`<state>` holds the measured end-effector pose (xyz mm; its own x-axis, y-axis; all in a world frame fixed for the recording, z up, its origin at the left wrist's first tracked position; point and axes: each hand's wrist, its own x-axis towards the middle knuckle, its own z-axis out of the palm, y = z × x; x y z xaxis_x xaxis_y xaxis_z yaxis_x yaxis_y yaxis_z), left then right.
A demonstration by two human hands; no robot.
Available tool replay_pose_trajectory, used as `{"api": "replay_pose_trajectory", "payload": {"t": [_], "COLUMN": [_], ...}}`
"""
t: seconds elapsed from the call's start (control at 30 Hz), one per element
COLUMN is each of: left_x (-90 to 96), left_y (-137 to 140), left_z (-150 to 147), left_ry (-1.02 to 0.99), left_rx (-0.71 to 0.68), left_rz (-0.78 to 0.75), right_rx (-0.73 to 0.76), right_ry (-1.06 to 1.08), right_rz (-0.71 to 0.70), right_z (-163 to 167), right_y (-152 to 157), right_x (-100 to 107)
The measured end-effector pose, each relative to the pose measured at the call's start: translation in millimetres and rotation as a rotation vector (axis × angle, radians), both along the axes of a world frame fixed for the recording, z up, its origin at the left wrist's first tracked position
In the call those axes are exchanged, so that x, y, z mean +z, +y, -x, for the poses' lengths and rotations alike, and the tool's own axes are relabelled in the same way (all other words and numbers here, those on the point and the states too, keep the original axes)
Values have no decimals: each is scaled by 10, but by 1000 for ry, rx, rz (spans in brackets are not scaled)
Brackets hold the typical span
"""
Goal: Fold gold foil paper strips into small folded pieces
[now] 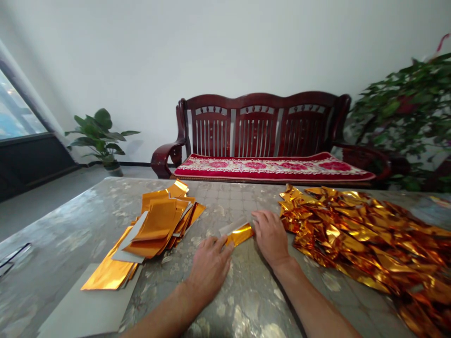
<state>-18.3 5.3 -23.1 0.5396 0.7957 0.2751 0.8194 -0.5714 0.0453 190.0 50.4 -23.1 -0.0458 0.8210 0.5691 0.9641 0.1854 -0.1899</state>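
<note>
A small sheet of gold foil paper (pixel 241 234) lies on the patterned table in front of me, partly folded, with a pale strip showing along its far side. My left hand (pixel 210 264) grips its left end, fingertips pressed down on it. At the right end, my right hand (pixel 271 236) has its fingers curled over the edge; the thumb is mostly hidden. To the left sits a loose pile of flat gold foil sheets (pixel 155 225), a few with pale backs turned up. A large heap of folded gold foil pieces (pixel 352 230) spreads out beside my right hand.
Under the pile's near end is a pale grey sheet (pixel 91 305). Eyeglasses (pixel 14 259) seem to lie at the table's left edge. Past the table (pixel 243 195) stands a dark wooden bench (pixel 259 126) with a red floral cushion, between two leafy plants (pixel 102 134).
</note>
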Motion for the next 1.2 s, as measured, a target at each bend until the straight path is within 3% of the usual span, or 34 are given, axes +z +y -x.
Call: {"api": "replay_pose_trajectory", "payload": {"t": [0.13, 0.23, 0.5, 0.77, 0.97, 1.2], "left_x": [36, 37, 10, 56, 14, 13], "left_y": [59, 129, 281, 349, 325, 353], "left_z": [3, 30, 121, 82, -2, 72], "left_ry": [-60, -126, -187, -45, -48, -230], "left_rx": [-5, -31, -114, -94, -12, 12], "left_rz": [51, 80, 100, 24, -54, 3], "right_rx": [336, 418, 429, 347, 362, 314], "right_ry": [-130, -194, -327, -344, -205, -114], "right_rz": [86, 143, 100, 71, 142, 172], "right_z": [83, 148, 175, 199, 276, 278], "right_y": [-186, -211, -143, -100, -200, -170], "right_x": [76, 75, -3, -21, 58, 34]}}
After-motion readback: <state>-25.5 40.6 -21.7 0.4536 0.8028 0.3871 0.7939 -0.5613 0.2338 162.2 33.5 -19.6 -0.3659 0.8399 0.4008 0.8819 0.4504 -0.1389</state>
